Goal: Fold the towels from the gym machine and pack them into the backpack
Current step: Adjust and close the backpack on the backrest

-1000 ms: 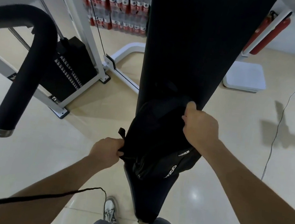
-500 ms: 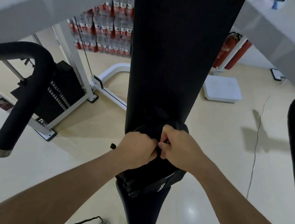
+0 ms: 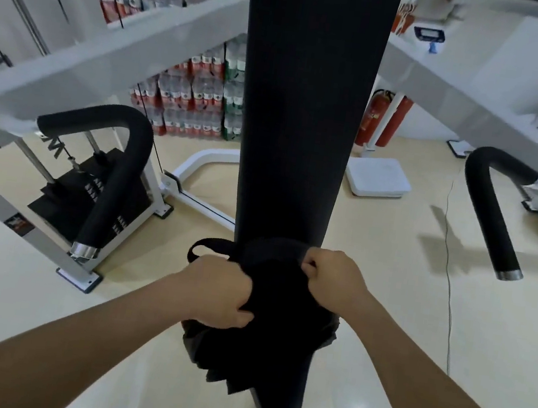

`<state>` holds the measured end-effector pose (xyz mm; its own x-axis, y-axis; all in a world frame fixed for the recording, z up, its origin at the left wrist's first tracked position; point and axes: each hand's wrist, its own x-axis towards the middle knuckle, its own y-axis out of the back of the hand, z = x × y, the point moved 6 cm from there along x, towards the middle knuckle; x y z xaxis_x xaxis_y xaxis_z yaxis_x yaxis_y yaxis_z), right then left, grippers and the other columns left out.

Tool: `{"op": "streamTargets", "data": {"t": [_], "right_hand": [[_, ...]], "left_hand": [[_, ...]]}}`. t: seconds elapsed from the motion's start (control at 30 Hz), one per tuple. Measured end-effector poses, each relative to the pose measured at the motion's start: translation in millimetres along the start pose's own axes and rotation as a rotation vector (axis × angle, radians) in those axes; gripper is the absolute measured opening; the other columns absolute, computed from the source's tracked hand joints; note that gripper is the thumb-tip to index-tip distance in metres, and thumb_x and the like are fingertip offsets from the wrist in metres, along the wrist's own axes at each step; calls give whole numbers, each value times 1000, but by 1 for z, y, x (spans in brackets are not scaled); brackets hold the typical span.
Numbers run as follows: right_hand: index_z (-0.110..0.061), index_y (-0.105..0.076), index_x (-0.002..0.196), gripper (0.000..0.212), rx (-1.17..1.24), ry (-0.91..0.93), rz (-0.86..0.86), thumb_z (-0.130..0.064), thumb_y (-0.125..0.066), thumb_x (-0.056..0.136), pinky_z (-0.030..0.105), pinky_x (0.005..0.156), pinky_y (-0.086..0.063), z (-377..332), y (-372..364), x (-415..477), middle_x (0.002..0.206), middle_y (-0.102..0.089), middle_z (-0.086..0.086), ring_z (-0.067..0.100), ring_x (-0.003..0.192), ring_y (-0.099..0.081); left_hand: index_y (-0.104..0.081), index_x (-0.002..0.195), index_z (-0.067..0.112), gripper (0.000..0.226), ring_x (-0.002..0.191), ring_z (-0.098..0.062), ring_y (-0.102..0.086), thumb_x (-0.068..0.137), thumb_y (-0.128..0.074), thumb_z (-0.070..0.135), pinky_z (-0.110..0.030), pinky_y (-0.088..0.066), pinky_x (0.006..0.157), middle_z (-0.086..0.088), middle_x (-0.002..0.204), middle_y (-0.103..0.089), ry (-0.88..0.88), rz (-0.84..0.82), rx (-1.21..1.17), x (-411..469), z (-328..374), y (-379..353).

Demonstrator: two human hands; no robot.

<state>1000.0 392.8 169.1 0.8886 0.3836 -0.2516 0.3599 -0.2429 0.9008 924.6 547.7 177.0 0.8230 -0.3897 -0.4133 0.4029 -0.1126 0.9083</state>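
A black backpack (image 3: pixel 276 303) rests on the lower end of the gym machine's long black pad (image 3: pixel 304 105), right in front of me. My left hand (image 3: pixel 219 292) grips the backpack's left side, just below its carry loop (image 3: pixel 201 246). My right hand (image 3: pixel 331 276) pinches the fabric at the top right edge. Black fabric hangs in folds under the bag; I cannot tell whether it is towel or backpack. No separate towel shows.
White machine arms with black padded handles stand at left (image 3: pixel 110 181) and right (image 3: pixel 490 214). A weight stack (image 3: pixel 88 199) sits at left. Stacked bottle packs (image 3: pixel 189 99), red fire extinguishers (image 3: pixel 380 115) and a white scale (image 3: pixel 378 177) lie behind. A cable (image 3: pixel 449 263) runs across the floor.
The view has tilted up. My hands, close together half a second ago, now hold the backpack's two sides apart, and the bag has been turned so its white lettering no longer shows.
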Motion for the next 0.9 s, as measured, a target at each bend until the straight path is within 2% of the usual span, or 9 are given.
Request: {"op": "streamTargets", "data": {"t": [0.07,0.13,0.23,0.3,0.4,0.57,0.73,0.83,0.9], "right_hand": [[-20,-57,82,12,54,76,39,-18,-49,91,33,67,-45,-25,2,-11,83,-67,4,25,79,-59],[-21,-54,80,12,75,124,72,-19,-51,91,34,65,-44,-41,2,-18,79,-64,1,22,74,-55],[-19,-53,78,14,103,143,71,-18,-51,91,33,63,-42,-52,-5,-24,73,-59,-2,17,68,-50],[-19,-55,77,14,233,95,68,-17,-52,91,33,61,-46,-49,-12,-26,70,-63,-1,15,61,-54],[-20,-55,83,12,479,-27,49,-14,-51,93,25,50,-49,-29,-23,-25,65,-66,7,12,44,-55],[-23,-44,84,7,378,-310,33,-20,-50,85,38,69,-54,73,-63,-19,70,-66,3,29,61,-61],[-17,-46,92,7,417,-559,-64,-24,-44,89,42,71,-56,135,-127,-38,68,-70,11,31,58,-68],[-11,-46,100,17,341,-567,-70,-24,-40,90,45,74,-55,120,-132,-32,90,-66,14,33,76,-64],[-12,-42,118,34,251,-521,-56,-16,-47,85,46,84,-49,104,-115,-21,117,-54,18,38,102,-55]], "left_hand": [[-45,72,22,40,61,-19,-53,85,-48,59,-31,-41,57,6,64,-51,65,197,8,3,10,22],[-46,99,19,47,78,-23,-63,83,-53,62,-31,-36,61,3,86,-62,155,251,86,6,17,30],[-45,114,10,33,89,-27,-66,95,-49,37,-31,-35,63,-4,102,-68,185,216,194,8,24,21],[-46,116,9,22,85,-28,-66,96,-43,18,-33,-37,60,-5,97,-68,147,215,217,4,24,20],[-46,114,16,23,67,-26,-56,91,-45,13,-34,-35,55,3,69,-51,48,223,213,-2,20,18],[-46,112,22,23,48,-17,-34,91,-44,14,-31,-31,50,4,57,-35,-78,206,218,-12,16,7],[-43,109,23,23,56,-21,-50,89,-43,12,-33,-44,53,1,64,-51,-159,134,215,-23,18,-16],[-44,106,23,23,54,-23,-50,86,-45,10,-34,-46,55,0,66,-54,-170,185,203,-14,16,-19],[-48,99,24,23,51,-21,-50,82,-53,10,-31,-45,53,3,62,-53,-170,253,208,-8,11,-17]]}}
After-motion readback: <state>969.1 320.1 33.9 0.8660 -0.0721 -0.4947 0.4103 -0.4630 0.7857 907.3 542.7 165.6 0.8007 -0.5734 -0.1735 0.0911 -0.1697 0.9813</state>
